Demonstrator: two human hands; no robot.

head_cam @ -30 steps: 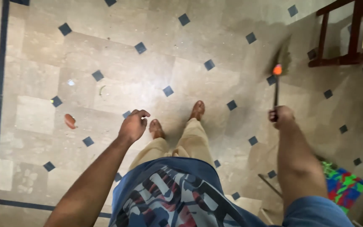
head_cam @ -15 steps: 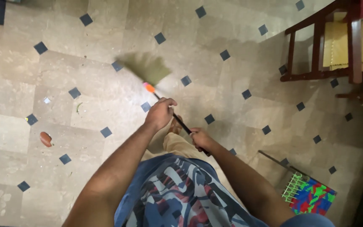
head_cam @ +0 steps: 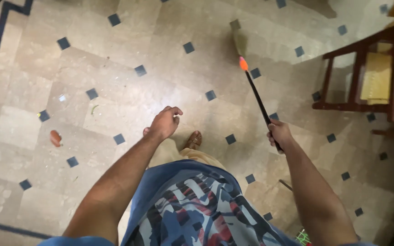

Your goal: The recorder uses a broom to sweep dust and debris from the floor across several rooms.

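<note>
My right hand (head_cam: 279, 133) grips the black handle of a broom (head_cam: 258, 100). The handle runs up and left to an orange collar, and the blurred bristle head rests on the floor past it. My left hand (head_cam: 165, 122) hangs free in front of me with its fingers loosely curled, holding nothing and apart from the handle. Below the hands I see my tan trousers and one brown shoe (head_cam: 194, 139). A small orange-red scrap (head_cam: 55, 138) lies on the tiled floor to the left, with a green bit (head_cam: 94, 109) and a pale speck near it.
A dark wooden chair (head_cam: 365, 77) with a woven yellow seat stands at the right edge. The beige tiled floor (head_cam: 115, 50) has small dark diamond insets and a dark border line at the far left. A corner of a colourful mat (head_cam: 303, 238) shows at the bottom.
My left hand has let go of the broom handle and hangs free. The broom has swung from my left front over to the right, held by the right hand alone.
</note>
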